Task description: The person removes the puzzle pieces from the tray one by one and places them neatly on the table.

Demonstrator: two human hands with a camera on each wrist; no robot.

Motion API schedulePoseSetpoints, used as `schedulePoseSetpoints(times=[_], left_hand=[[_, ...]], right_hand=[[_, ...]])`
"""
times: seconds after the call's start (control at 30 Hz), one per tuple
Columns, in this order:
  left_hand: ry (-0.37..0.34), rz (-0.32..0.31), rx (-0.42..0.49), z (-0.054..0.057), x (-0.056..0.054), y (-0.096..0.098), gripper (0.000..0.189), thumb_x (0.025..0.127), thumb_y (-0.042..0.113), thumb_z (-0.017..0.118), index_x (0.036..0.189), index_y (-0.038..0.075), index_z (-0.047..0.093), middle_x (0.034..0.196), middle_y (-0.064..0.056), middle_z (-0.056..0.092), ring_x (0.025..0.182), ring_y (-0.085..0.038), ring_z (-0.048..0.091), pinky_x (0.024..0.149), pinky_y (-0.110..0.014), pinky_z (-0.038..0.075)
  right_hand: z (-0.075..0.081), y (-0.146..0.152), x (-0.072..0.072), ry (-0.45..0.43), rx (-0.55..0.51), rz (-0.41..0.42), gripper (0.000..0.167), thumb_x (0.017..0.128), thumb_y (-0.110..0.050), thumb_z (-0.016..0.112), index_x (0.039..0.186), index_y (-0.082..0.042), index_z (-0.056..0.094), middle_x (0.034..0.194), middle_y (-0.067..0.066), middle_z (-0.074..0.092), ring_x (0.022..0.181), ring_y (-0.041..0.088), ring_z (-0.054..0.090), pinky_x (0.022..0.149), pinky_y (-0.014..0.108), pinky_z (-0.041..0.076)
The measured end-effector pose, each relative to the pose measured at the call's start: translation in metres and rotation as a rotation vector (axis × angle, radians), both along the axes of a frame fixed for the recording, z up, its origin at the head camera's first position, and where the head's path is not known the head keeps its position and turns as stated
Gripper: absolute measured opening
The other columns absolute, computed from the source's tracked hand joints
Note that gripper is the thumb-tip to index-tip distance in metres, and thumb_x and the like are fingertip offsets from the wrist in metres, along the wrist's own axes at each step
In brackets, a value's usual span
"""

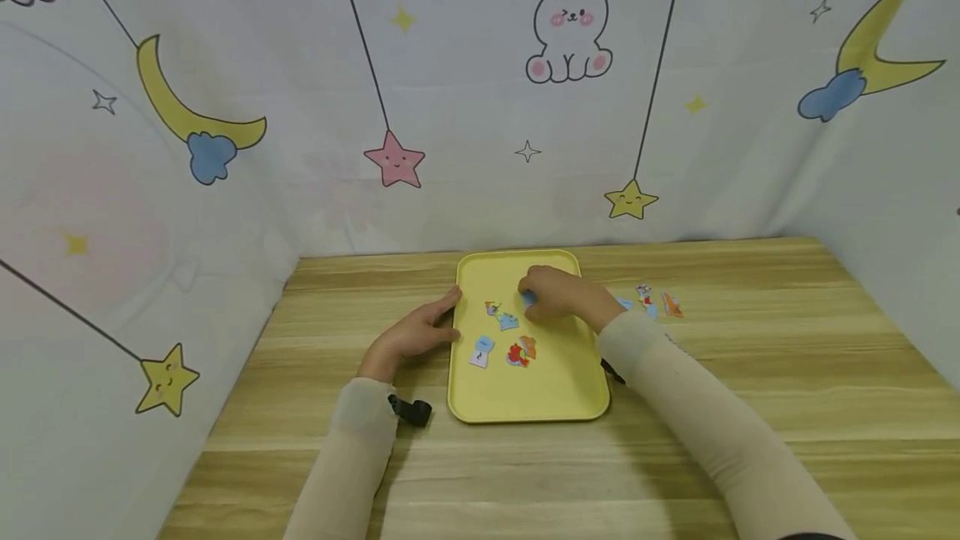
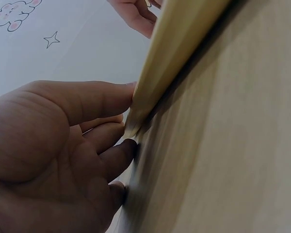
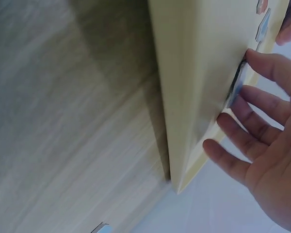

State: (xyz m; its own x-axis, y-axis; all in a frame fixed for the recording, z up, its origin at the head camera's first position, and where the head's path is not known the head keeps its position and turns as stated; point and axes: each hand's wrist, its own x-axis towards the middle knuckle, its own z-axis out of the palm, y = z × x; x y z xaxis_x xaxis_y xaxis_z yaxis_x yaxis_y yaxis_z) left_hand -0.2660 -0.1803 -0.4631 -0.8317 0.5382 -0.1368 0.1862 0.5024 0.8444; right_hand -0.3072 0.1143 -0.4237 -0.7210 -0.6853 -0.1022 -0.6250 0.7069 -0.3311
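A printed cloth (image 1: 472, 65) hung with moons and stars rises behind a wooden table (image 1: 750, 357). At left, a person in pale sleeves, a black strap (image 1: 411, 412) at the wrist, lays the left hand (image 1: 411, 333) along the near-left side of a yellow tray (image 1: 480, 400) — the hand spread wide, thumb tip against the rim, nothing gripped.

On the tray, a blue-and-white cutout (image 1: 482, 351) lies toward the left. Farther back, a small yellow-and-purple cutout (image 1: 492, 307) sits just beside a crown-shaped blue cutout (image 1: 508, 321). A red-and-orange cutout (image 1: 521, 352) lies nearer the person; whether it is one piece or two overlapping, one cannot tell.

The right hand (image 1: 558, 294) reaches over the tray's right side, its grip narrow, thumb and fingers pinching a light-blue piece (image 1: 529, 298) — down at the tray's surface, largely hidden by the fingers.

Beyond the right forearm, on the table, lie a pale-blue scrap (image 1: 626, 304) partly covered by the arm, a red-white-and-blue cutout (image 1: 646, 300) and, farthest right, an orange cutout (image 1: 672, 305).
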Motion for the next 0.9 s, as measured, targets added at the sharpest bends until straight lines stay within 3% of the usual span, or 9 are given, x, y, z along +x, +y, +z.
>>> schedulePoseSetpoints(times=[0.1,0.33,0.7,0.9], left_hand=[[-0.012,0.002,0.013,0.0,0.0,0.001,0.078,0.103,0.003,0.063,0.166,-0.003,0.017,0.175,-0.017,0.009,0.162,-0.032,0.005,0.13,-0.05,0.009],[-0.041,0.011,0.046,0.001,0.0,0.002,0.079,0.103,0.001,0.063,0.166,-0.002,0.015,0.175,-0.015,0.006,0.162,-0.03,0.002,0.13,-0.048,0.008],[-0.029,0.01,0.046,0.001,0.003,0.002,0.078,0.104,0.002,0.062,0.166,-0.004,0.016,0.175,-0.018,0.006,0.162,-0.034,0.003,0.129,-0.053,0.008],[-0.047,0.029,0.05,0.0,0.003,0.002,0.078,0.104,0.001,0.062,0.167,-0.001,0.016,0.176,-0.015,0.006,0.162,-0.031,0.002,0.13,-0.051,0.008]], right_hand=[[-0.001,0.003,-0.001,0.009,-0.029,0.005,0.003,0.088,-0.006,0.068,0.09,-0.004,0.066,0.086,0.004,0.049,0.08,0.018,0.041,0.072,0.032,0.035],[0.003,0.01,-0.001,0.007,-0.039,-0.002,0.025,0.089,-0.009,0.069,0.11,0.002,0.074,0.101,0.01,0.061,0.085,0.02,0.047,0.075,0.033,0.042],[0.007,0.025,0.005,-0.005,-0.03,-0.024,0.035,0.093,-0.008,0.066,0.125,0.004,0.072,0.112,0.015,0.064,0.089,0.022,0.051,0.078,0.035,0.046],[0.015,0.038,0.008,0.019,-0.063,-0.015,0.035,0.09,-0.007,0.066,0.122,0.006,0.072,0.108,0.013,0.064,0.09,0.023,0.051,0.082,0.04,0.048]])
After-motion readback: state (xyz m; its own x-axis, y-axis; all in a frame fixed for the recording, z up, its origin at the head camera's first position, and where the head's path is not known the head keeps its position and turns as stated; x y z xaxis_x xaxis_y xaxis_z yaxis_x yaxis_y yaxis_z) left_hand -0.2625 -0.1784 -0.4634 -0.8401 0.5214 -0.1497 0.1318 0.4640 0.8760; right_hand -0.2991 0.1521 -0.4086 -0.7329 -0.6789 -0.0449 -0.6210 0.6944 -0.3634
